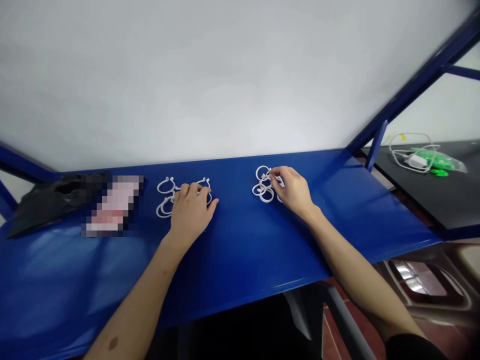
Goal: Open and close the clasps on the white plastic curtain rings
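My left hand (191,210) lies over a loose group of white plastic rings, palm down, thumb held out to the right. Thin open hoops with small knobs at their ends make up this group; one white ring (158,187) shows at its back left, and others are partly covered by my fingers. To the right, a tighter pile of white rings (266,195) lies overlapped on the blue table (240,245). My right hand (293,189) is at that pile's right side, thumb and fingers closed on a white ring at its edge. My hand hides part of the pile.
A black plastic bag (45,202) and a blurred-out pinkish item (118,200) lie at the table's left. A white wall (225,80) stands behind. On a black surface (450,195) at right are a white cable (393,155) and a green item in clear plastic (440,160). Blue frame bars (377,145) rise at the right.
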